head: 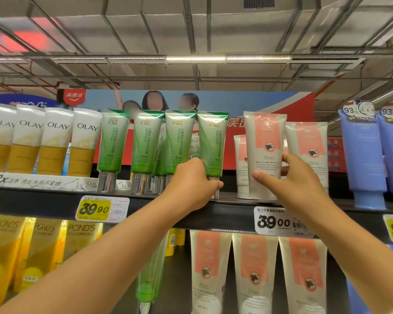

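Currently both forearms rise from the lower edge of the frame to the upper shelf (55, 199) at mid-height. The left hand (196, 177) has its fingers curled round the lower end of the rightmost green tube (212, 137), just above its silver cap; the right hand (298, 181) grips the pink-and-white tube (264, 141) right of centre, thumb across the front, fingers behind. Both tubes stand upright, caps down, near the shelf's front edge; the right hand partly covers the lower end of its tube, so contact with the shelf cannot be confirmed.

Judged status: the green row of four appears aligned, with only its last tube in hand; the pink-and-white group is uneven, a lower tube standing just behind and left of the held one; setting the held tube in line appears outstanding.

A yellow price label (95, 208) sits on the shelf rim; Olay tubes (59, 141) fill the left of the frame, blue tubes (362, 155) the right edge; a banner (259, 103) stands behind.
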